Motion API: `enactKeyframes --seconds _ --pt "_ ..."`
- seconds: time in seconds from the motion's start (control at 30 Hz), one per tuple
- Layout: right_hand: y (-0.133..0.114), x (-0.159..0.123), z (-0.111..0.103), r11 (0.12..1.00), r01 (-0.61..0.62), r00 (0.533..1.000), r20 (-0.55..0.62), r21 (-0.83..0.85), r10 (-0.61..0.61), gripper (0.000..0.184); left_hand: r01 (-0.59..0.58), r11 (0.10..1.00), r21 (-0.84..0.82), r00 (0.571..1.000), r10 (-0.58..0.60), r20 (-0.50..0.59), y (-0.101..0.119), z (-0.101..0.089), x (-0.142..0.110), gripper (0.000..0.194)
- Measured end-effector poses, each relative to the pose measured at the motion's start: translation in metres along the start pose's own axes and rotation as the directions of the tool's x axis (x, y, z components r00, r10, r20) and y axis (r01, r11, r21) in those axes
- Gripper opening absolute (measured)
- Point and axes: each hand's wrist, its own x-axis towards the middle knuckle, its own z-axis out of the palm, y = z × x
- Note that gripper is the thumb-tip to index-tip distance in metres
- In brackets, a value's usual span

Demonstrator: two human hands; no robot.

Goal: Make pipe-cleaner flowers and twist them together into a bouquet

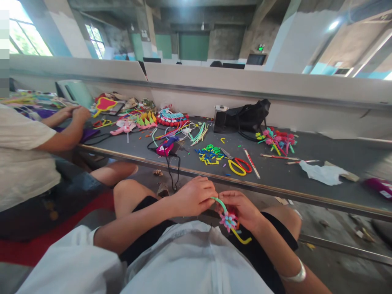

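Note:
Above my lap, just short of the table edge, I hold a small craft flower (228,221) with pink and light blue petals. A bendy green strip (221,202) arches up from it and a yellow strip (242,238) hangs below, curled at its end. My left hand (197,197) is closed, its fingertips pinching at the green strip's end. My right hand (243,209) is closed around the flower from the right, with a bit of red showing by its fingers. The two hands' fingertips nearly meet, and exactly what lies between them is partly hidden.
On the table (190,167) lie scissors (237,166), cut tube pieces (211,154), a bunch of craft flowers (277,141), a black bag (248,116), white tissue (321,172) and loose strips (200,134). Another person's hands (76,113) are at the left.

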Motion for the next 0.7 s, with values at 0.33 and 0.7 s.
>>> enactKeyframes --seconds 0.33,0.7 --pt "-0.039 0.079 -0.035 0.992 0.072 0.996 -0.047 -0.1 -0.077 0.028 0.066 0.969 -0.237 0.996 -0.08 -0.051 -0.089 -0.002 0.053 0.014" --pt "-0.079 0.139 -0.073 0.892 0.306 0.892 -0.228 -0.331 -0.391 0.032 0.438 0.192 -0.878 0.725 -0.654 0.218 -0.152 0.015 0.081 0.015"
